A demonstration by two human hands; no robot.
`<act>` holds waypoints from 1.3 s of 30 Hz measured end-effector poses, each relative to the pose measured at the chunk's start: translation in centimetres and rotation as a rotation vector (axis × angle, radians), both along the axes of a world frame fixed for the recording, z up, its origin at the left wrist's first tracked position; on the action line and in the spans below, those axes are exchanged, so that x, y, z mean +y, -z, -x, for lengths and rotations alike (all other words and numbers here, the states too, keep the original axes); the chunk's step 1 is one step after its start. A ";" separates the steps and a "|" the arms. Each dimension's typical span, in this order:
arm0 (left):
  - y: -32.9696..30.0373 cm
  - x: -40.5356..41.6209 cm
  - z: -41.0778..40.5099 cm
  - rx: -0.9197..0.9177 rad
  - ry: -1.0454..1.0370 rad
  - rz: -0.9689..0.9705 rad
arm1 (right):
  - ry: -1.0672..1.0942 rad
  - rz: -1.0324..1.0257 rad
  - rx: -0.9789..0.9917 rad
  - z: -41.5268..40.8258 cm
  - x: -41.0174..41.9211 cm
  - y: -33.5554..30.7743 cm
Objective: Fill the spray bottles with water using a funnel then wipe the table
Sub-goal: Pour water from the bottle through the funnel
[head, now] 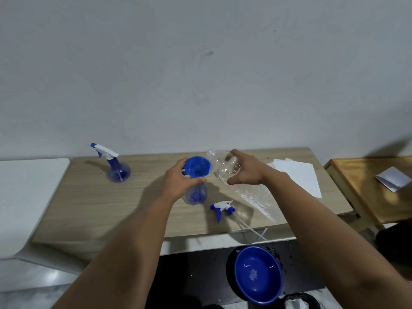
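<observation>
Blue funnel (197, 167) sits in the open spray bottle (196, 194); left hand (178, 180) grips it steady while right hand (244, 169) clasps the tipped clear bottle (224, 166). Pour slowly, mouth over funnel.

We look down on a pale wood table (93, 204) pushed against a plain grey-white wall (200, 63), which fills the upper half of the view and bears faint scuffs. A white surface (26, 197) adjoins the table on one side; on the other stands a darker, orange-toned wooden table (365, 197) with a folded paper (393, 178) on it. Below the near edge we see dark, speckled floor (196, 277) beside a lighter glossy patch (44, 277). Light from above casts soft shadows across the tabletop and a dark shadow into the wall's far corner.
</observation>
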State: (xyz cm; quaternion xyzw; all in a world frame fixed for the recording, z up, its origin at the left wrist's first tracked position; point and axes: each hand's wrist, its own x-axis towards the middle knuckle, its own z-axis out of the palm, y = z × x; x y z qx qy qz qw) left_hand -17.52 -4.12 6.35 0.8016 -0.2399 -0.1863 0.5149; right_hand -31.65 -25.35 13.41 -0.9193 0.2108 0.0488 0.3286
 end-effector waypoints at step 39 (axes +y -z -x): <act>5.4 -1.7 -0.3 0.174 0.060 -0.356 | 0.599 -0.352 -0.549 -2.7 -3.6 9.4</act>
